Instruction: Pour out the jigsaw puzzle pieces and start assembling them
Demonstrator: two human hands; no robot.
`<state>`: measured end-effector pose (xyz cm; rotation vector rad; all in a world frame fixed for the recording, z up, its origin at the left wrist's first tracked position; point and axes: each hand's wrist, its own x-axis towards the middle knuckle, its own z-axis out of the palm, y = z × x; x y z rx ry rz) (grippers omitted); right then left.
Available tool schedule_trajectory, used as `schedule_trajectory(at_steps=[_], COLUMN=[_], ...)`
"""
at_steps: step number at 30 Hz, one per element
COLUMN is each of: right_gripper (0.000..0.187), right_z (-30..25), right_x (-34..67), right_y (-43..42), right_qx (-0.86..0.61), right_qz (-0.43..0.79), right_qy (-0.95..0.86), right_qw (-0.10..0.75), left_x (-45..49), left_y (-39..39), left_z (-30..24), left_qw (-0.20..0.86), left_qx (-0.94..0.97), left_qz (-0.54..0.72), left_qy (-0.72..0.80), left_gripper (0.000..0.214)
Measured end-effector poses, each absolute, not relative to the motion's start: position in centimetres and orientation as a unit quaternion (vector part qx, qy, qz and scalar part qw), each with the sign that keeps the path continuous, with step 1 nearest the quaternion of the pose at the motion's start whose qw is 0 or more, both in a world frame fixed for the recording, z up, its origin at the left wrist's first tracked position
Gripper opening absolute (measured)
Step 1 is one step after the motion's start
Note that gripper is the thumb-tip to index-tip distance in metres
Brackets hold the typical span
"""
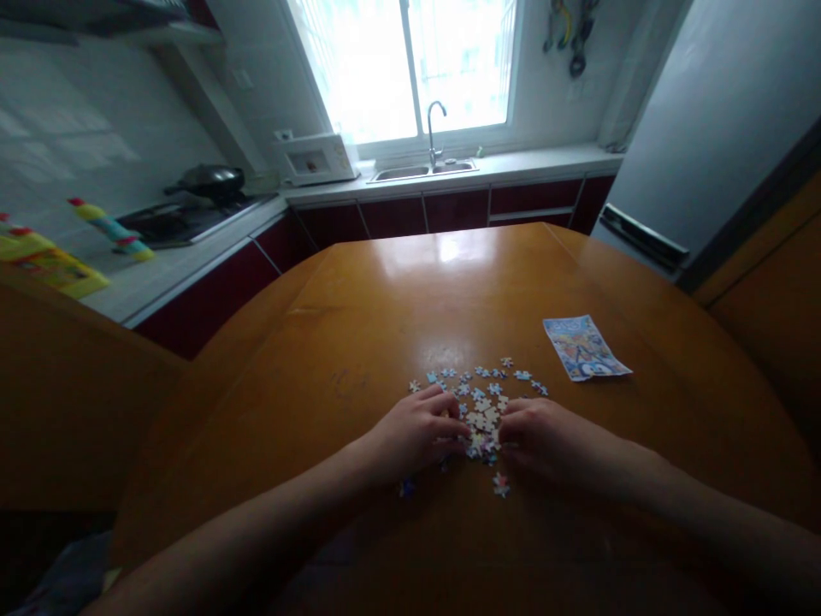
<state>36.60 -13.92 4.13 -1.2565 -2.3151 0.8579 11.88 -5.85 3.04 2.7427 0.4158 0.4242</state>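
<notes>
A person's left hand (416, 432) and right hand (545, 436) are bare, seen through a head-worn camera; the left forearm (256, 530) and right forearm (705, 505) are uncovered down to the frame's lower edge. Grey-blue cloth (64, 583) at the bottom left corner is too dim to identify.

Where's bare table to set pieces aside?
Bare: the far half of the table beyond the puzzle pieces, and the stretch left of the left hand. Crowded: from left hand to right hand and just beyond; the picture card lies farther right.

Home kitchen: sink (423, 171), stove (186, 218), fridge (699, 128).
</notes>
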Motion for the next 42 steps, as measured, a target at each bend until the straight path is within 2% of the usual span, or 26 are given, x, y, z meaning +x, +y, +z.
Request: schedule_trajectory(at_steps=[3, 7, 12, 16, 20, 28, 33, 37, 41, 42], right_gripper=[0.022, 0.025, 0.021, 0.016, 0.01, 0.01, 0.01, 0.011, 0.009, 0.009], right_z=[5.1, 5.6, 5.5, 5.6, 5.4, 4.3, 4.3, 4.4, 4.0, 3.8], right_x=[37.4, 37.9, 37.8, 37.4, 37.1, 37.0, 36.9, 36.7, 36.1, 35.9], right_y=[-14.1, -14.4, -14.5, -14.4, -14.1, -13.9, -13.8, -13.8, -13.9, -13.9], right_qx=[-0.45, -0.459, -0.456, -0.484, -0.522, -0.553, -0.555, -0.563, -0.547, -0.54], right_qz=[0.324, 0.354, 0.368, 0.278, 0.244, 0.216, 0.213, 0.213, 0.222, 0.225], right_qy=[-0.821, -0.807, -0.808, -0.828, -0.816, -0.801, -0.798, -0.79, -0.791, -0.791], right_qw=[0.135, 0.11, 0.065, 0.051, 0.048, 0.083, 0.098, 0.113, 0.163, 0.178], left_x=[11.8, 10.3, 6.6, 4.1, 3.0, 4.0, 3.7, 4.2, 6.6, 7.2], left_y=[-5.8, -5.3, -4.3, -3.9, -3.7, -3.0, -2.3, -3.4, -5.8, -6.2], left_z=[3.2, 4.5, 5.9, 5.7, 5.7, 6.1, 4.9, 4.4, 5.1, 5.2], left_qw=[0.192, 0.271, 0.398, 0.393, 0.383, 0.435, 0.371, 0.242, 0.191, 0.175], left_qx=[0.955, 0.926, 0.871, 0.833, 0.802, 0.78, 0.79, 0.832, 0.934, 0.949], left_qz=[0.175, 0.18, 0.006, -0.055, -0.077, -0.04, 0.0, 0.017, 0.109, 0.115], left_qy=[0.144, 0.191, 0.288, 0.386, 0.453, 0.449, 0.488, 0.5, 0.281, 0.237], left_gripper=[0.016, 0.02, 0.031, 0.036, 0.037, 0.045, 0.041, 0.038, 0.015, 0.016])
